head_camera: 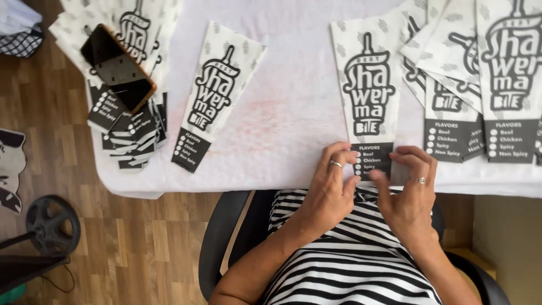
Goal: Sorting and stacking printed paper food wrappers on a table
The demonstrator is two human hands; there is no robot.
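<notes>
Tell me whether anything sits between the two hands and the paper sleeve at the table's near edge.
Nothing does. The left hand and right hand already pinch the dark bottom end of the paper sleeve, which lies flat on the white table, apart from the neighbouring sleeves.

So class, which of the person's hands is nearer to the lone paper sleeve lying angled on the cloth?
Left. The left hand sits right of the angled sleeve; the right hand lies farther right.

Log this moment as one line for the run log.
left hand: pinching dark bottom edge of paper sleeve | right hand: pinching same edge | sleeve: flat on white table | phone: on far-left stack
</notes>
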